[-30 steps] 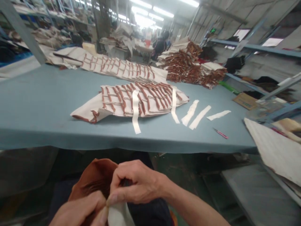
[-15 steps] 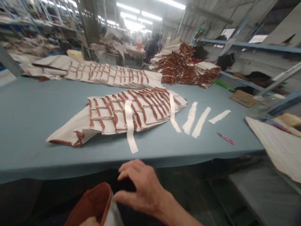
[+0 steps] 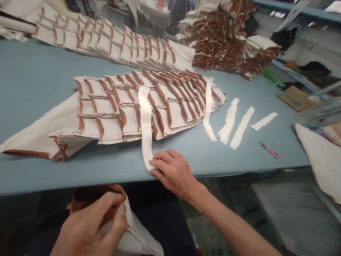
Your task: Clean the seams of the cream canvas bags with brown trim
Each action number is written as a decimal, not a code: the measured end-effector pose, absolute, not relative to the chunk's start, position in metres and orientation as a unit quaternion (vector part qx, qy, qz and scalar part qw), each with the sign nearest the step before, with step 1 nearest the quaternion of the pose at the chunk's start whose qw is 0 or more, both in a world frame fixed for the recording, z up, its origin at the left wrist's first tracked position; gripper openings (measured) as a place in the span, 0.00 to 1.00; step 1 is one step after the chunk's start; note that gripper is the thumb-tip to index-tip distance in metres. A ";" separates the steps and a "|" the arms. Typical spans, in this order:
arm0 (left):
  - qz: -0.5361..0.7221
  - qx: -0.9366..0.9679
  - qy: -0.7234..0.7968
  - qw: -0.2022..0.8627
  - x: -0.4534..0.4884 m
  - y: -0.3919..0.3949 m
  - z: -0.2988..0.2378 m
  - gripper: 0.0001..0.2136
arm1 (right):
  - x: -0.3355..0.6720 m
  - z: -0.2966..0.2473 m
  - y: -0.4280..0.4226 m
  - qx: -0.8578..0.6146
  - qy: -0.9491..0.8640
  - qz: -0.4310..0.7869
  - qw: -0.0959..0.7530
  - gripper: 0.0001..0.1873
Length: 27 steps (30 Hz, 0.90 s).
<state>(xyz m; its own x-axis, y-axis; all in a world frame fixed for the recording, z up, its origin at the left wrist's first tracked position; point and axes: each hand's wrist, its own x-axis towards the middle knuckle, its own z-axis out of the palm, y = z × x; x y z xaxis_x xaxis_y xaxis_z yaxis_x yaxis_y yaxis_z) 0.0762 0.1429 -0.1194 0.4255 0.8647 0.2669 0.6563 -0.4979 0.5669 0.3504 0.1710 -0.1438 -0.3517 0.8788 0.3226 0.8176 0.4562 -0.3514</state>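
My left hand [image 3: 93, 222] pinches the brown-bound rim of a cream fabric bag [image 3: 138, 231], whose brown inside faces up below the table edge. At the table's front edge, my right hand [image 3: 173, 170] has its fingers and thumb closed on the lower end of a white strip [image 3: 146, 121]. The strip's upper part lies over a row of overlapping cream fabric pieces with brown edging [image 3: 112, 106]. A second white strip [image 3: 209, 106] hangs across the right end of that row.
More white strips [image 3: 241, 128] and pink-handled thread snips [image 3: 270, 150] lie to the right on the blue-green table [image 3: 39, 170]. Behind are another row of cream pieces [image 3: 106, 39] and a tall brown-and-cream pile [image 3: 218, 39]. A cardboard piece [image 3: 294, 98] sits at the far right.
My right hand has moved from the bag's rim up to the table and taken hold of the strip's end. My left hand has come further into view at the rim. The view has tilted down.
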 end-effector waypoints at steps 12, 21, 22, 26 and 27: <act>0.248 0.780 0.509 0.265 0.120 0.169 -0.110 0.11 | 0.357 -0.127 0.183 -0.533 -0.782 0.179 0.269 0.19; 0.237 0.826 0.452 0.238 0.122 0.171 -0.120 0.12 | 0.351 -0.128 0.179 -0.555 -0.762 0.178 0.282 0.13; 0.240 0.830 0.450 0.228 0.123 0.171 -0.121 0.13 | 0.350 -0.129 0.178 -0.557 -0.760 0.176 0.284 0.13; 0.252 0.839 0.444 0.190 0.133 0.170 -0.126 0.15 | 0.349 -0.131 0.175 -0.560 -0.756 0.164 0.298 0.10; 0.249 0.842 0.442 0.185 0.136 0.170 -0.128 0.15 | 0.348 -0.132 0.175 -0.558 -0.755 0.163 0.303 0.10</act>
